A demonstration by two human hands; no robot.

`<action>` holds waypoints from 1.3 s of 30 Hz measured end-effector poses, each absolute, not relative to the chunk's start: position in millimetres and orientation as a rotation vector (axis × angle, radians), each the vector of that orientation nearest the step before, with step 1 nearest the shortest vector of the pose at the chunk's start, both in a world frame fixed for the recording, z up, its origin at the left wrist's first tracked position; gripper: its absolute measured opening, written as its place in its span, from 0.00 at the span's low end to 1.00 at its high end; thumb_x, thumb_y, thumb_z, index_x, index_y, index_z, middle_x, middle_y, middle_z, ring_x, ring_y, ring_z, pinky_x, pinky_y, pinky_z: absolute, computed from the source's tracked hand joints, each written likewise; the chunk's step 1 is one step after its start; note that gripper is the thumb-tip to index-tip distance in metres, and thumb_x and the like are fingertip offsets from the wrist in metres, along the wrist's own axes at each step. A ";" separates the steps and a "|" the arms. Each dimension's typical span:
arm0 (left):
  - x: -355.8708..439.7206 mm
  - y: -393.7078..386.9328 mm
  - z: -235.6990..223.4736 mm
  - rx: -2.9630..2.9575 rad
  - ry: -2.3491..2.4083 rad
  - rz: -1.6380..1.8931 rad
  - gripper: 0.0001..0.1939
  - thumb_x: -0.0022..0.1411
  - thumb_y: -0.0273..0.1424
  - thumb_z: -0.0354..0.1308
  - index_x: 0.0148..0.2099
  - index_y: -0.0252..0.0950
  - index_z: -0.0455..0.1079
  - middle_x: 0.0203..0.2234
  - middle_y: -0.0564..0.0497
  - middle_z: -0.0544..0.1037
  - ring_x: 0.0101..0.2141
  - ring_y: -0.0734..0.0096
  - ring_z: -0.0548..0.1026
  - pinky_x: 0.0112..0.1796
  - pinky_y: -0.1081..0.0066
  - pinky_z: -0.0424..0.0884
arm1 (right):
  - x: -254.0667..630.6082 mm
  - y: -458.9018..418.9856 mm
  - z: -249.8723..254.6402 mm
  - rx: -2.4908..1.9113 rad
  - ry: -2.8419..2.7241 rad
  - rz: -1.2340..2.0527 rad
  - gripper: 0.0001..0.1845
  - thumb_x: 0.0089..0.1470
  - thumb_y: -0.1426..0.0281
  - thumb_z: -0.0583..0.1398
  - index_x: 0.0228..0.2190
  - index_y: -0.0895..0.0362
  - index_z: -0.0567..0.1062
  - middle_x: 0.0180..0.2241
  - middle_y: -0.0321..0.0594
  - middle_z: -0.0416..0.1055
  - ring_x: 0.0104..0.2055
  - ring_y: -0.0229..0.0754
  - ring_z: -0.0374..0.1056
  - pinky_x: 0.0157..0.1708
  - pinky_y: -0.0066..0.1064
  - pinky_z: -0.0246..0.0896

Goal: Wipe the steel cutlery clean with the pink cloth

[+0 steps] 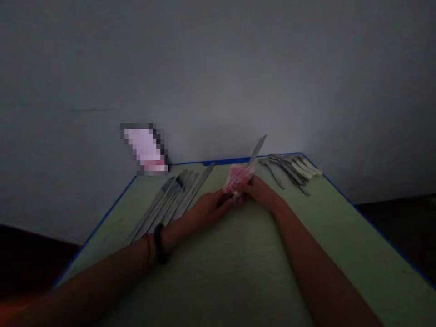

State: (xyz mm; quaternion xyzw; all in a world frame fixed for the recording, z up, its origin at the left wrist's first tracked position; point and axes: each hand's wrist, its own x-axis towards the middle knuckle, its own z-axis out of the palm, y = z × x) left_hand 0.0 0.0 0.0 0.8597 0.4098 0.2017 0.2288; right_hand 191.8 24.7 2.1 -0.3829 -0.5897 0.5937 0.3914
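A table knife [257,149] points up and away from me, its lower part wrapped in a pink cloth [237,176]. My right hand [260,190] is closed round the cloth and the knife. My left hand [209,206] is closed on the near end of the same bundle, with a dark band on its wrist. Both hands rest low over the pale green table [238,263]. Several knives [173,200] lie side by side just left of my left hand.
A heap of forks and spoons [293,170] lies at the table's far right corner. The table has a blue edge [105,213] and stands against a grey wall. A blurred pink and white object [146,147] leans at the far left corner.
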 end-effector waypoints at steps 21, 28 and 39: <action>0.9 1.1 3.3 2.356 1.180 0.475 0.17 0.67 0.39 0.46 0.42 0.33 0.71 0.23 0.52 0.74 0.23 0.72 0.69 0.26 0.75 0.61 | 192.4 26.7 -1.2 -0.955 -1.493 1.542 0.14 0.47 0.61 0.64 0.27 0.60 0.74 0.24 0.38 0.74 0.20 0.34 0.66 0.22 0.27 0.65; 1.0 1.0 4.0 2.357 1.156 0.482 0.18 0.67 0.40 0.46 0.43 0.33 0.71 0.25 0.51 0.75 0.25 0.71 0.70 0.27 0.74 0.62 | 192.3 26.2 -0.4 -0.954 -1.484 1.538 0.12 0.47 0.62 0.64 0.27 0.60 0.74 0.23 0.38 0.73 0.19 0.33 0.65 0.21 0.26 0.64; 1.3 0.7 3.4 2.357 1.188 0.484 0.18 0.67 0.41 0.46 0.42 0.34 0.71 0.22 0.53 0.73 0.23 0.72 0.69 0.26 0.74 0.61 | 191.5 25.1 2.1 -0.970 -1.506 1.526 0.14 0.46 0.62 0.64 0.29 0.61 0.74 0.23 0.38 0.73 0.19 0.32 0.65 0.20 0.24 0.64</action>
